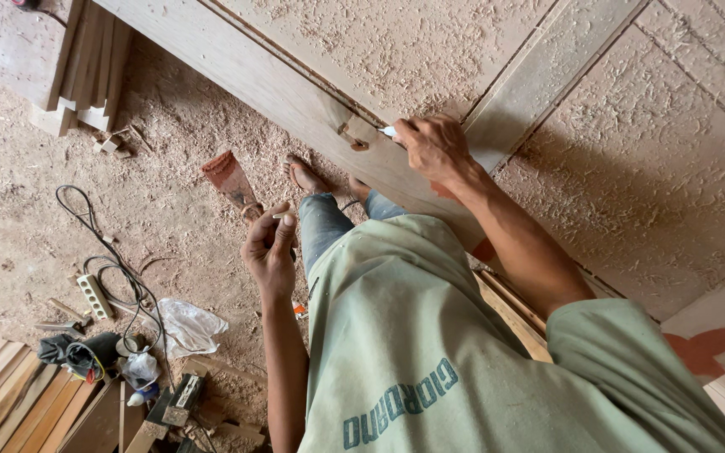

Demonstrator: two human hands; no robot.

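Note:
My left hand [268,245] is shut on the handle of a putty knife [230,178], whose reddish blade points away over the floor. Pinched in its fingertips is also a small pale bit. My right hand [434,147] presses a small white tool [388,132] against the edge of a large wooden door panel [396,50] dusted with wood shavings. Next to the tool sits a small notch with brownish filler [352,138]. My bare feet [304,174] stand just below the panel's edge.
Reddish filler patches [702,348] mark the panel's near frame. On the sawdust floor lie a white power strip [94,295], black cables [86,222], a plastic bag [186,327] and small tools. Wooden planks [10,398] lie at bottom left, and slats [86,63] lean at top left.

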